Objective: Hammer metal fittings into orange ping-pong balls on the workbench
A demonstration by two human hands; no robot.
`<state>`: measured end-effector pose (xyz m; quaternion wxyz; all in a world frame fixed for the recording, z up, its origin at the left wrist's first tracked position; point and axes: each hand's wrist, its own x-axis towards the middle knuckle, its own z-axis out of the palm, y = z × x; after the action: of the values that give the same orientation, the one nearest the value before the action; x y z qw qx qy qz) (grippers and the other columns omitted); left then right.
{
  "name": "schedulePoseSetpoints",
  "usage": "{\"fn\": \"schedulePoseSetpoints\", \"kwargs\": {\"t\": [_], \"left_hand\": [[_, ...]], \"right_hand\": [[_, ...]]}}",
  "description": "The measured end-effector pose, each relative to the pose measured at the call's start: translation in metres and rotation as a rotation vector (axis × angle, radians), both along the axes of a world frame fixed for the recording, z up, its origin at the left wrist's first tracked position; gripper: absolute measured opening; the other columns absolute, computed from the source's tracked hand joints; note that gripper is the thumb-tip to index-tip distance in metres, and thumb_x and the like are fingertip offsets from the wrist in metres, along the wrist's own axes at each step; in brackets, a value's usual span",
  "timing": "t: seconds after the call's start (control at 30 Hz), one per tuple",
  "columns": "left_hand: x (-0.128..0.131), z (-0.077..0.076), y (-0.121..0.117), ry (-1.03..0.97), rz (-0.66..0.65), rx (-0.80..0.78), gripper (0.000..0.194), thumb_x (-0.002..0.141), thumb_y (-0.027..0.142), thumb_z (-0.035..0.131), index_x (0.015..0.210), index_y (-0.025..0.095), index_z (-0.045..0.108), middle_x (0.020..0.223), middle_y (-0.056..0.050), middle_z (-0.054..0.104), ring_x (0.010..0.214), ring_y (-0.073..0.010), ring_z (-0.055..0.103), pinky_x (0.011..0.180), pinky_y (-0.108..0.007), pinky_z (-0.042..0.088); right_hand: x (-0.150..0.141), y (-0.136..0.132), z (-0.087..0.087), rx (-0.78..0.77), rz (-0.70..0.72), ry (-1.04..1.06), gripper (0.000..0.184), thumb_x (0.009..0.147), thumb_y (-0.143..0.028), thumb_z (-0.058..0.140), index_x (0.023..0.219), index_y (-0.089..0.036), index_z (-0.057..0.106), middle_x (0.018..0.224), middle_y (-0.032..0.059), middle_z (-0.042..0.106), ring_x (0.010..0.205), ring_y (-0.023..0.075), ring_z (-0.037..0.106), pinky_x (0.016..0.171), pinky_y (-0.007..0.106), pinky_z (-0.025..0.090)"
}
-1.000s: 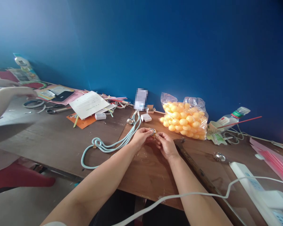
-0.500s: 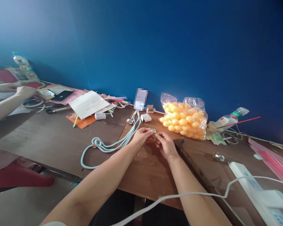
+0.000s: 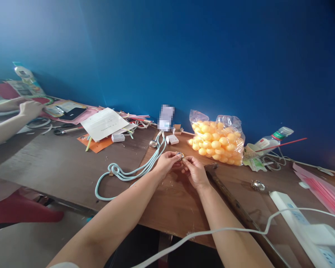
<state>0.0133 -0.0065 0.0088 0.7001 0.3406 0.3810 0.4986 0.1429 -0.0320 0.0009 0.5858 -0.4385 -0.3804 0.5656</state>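
Note:
Over the wooden table (image 3: 173,208), my left hand (image 3: 167,162) pinches a small round shiny metallic piece (image 3: 180,154) with a yellowish edge; its exact kind is too small to make out. My right hand (image 3: 194,170) meets it from the right, thumb and forefinger closed at the piece's edge. Behind my left hand, a looped pale blue cord (image 3: 134,175) runs back to a blurred-out phone-like object (image 3: 165,118). A similar shiny metallic piece (image 3: 153,143) lies beside the cord, and another shiny round piece (image 3: 258,185) rests at the right.
A clear bag of orange balls (image 3: 216,141) stands by the wall. At right are a plastic bottle (image 3: 273,141) and a power strip (image 3: 290,212); a white cable (image 3: 201,233) crosses over my right forearm. Papers (image 3: 103,124) lie left, near another person's hands (image 3: 29,108).
My fingers have shifted very slightly around the small metallic piece. The view has moved a little; the other person's hand has moved slightly.

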Motion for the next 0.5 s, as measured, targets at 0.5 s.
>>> {"fn": "schedulePoseSetpoints", "kwargs": {"t": [0.5], "left_hand": [[0.0006,-0.0002,-0.0008,0.021,0.029,0.013,0.027,0.069,0.026,0.080,0.082,0.010,0.063,0.076,-0.007,0.068,0.061,-0.0109,0.064,0.064,-0.025,0.054]], "right_hand": [[-0.0010,0.0005,-0.0022,0.003,-0.016,-0.031,0.029,0.060,-0.035,0.082,0.073,-0.020,0.061,0.061,-0.0047,0.055,0.049,0.0072,0.044,0.048,0.023,0.050]]}}
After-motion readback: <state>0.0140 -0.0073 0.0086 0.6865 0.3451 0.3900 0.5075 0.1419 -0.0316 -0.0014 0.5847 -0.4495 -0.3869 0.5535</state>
